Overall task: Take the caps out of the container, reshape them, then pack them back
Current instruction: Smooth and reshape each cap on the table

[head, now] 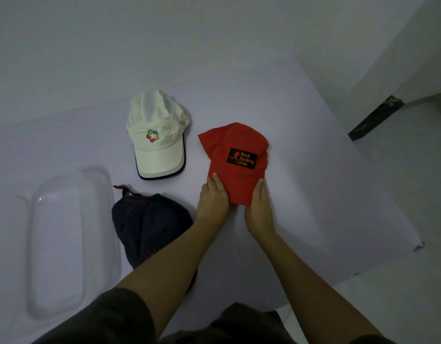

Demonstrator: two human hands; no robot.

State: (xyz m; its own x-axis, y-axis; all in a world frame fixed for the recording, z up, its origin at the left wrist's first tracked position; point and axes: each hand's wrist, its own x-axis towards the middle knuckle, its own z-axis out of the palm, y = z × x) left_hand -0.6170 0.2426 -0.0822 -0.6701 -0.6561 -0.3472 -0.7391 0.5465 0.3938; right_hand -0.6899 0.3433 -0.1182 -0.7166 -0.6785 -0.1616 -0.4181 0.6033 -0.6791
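Head view: reshape step, judging by the grip. Left hand [213, 197] and right hand [259, 203] flank the red cap [236, 155] brim, fingers straight and pressing its edges, thumbs hidden. Crown lies just past the fingertips. White cap [156, 135] is beyond the left fingers, dark cap [150, 224] beside the left wrist, container [73, 239] further left. Next move probably calls for curving the brim evenly, then packing.
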